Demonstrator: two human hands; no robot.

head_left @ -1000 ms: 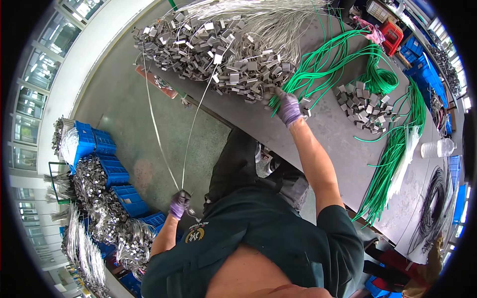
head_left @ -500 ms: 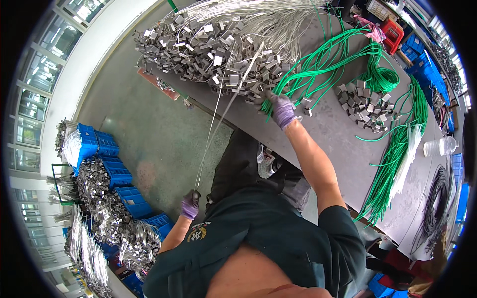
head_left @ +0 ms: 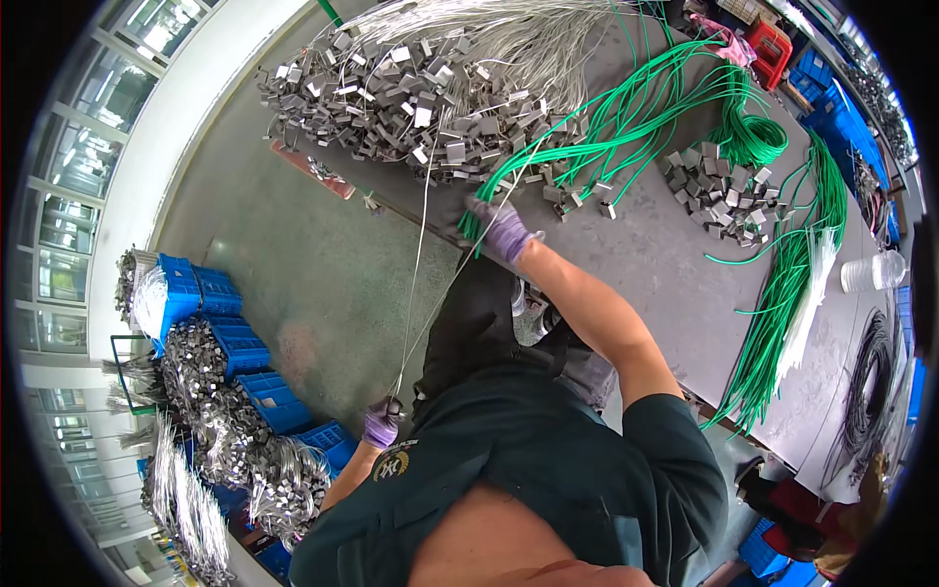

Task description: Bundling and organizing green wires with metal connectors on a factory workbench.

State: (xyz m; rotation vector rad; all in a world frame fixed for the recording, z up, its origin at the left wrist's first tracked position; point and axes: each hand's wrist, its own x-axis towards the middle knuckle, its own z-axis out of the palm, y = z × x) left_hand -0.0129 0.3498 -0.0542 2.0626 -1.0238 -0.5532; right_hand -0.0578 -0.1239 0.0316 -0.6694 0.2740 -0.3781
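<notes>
Hands [head_left: 380, 423] at opposite wire [head_left: 423, 284] ends.

A long grey worktop [head_left: 675, 284] stands on a green-grey concrete floor [head_left: 313, 274]. Daylight enters through tall windows [head_left: 68, 186] along the left wall, where blue crates [head_left: 210, 303] stand stacked.

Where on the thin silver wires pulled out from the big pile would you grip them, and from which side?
Grip the thin silver wires on the bare taut span between the left hand and the right hand, coming from the open floor side. There they hang clear of the tangled pile of metal clips and the green cables.
</notes>
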